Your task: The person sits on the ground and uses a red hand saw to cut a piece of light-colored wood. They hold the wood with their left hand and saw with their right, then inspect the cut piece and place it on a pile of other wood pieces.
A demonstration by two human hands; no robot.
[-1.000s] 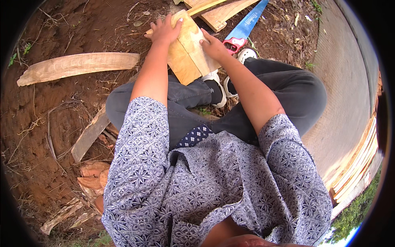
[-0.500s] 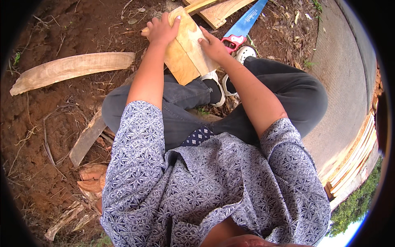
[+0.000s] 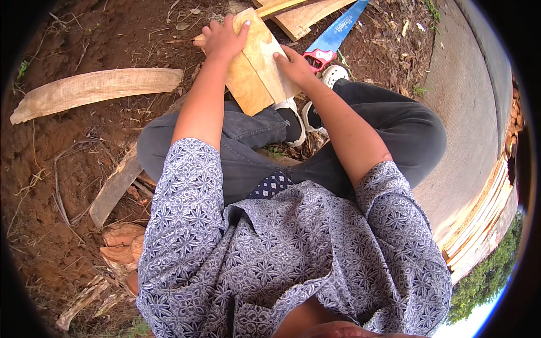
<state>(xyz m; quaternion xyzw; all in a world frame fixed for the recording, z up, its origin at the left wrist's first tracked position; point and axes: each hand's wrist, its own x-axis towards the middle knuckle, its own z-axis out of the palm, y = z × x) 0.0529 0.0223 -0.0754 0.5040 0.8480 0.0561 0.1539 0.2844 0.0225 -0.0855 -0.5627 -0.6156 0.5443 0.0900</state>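
Note:
A pale wooden board [image 3: 248, 84] is held out in front of my crossed legs, tilted, with a thin line running down its face. My left hand [image 3: 222, 39] lies over its upper left edge, thumb on the face and fingers curled across the edge. A small tip of wood juts out beside those fingers. My right hand [image 3: 294, 65] grips the right edge, its thumb side on the board and the other fingers mostly hidden. Just beyond the right hand, a handsaw [image 3: 337, 32] with a blue blade and red handle lies on the ground.
More planks [image 3: 307, 19] lie beyond the board. A long curved wood slab [image 3: 96, 93] rests on the soil at left, with a narrower plank [image 3: 118, 183] by my knee and wood chunks [image 3: 121, 245] below. At right are a grey mat-like strip [image 3: 468, 112] and stacked boards [image 3: 479, 214].
The view has shifted very slightly. Both hands keep their hold on the board in nearly the same place.

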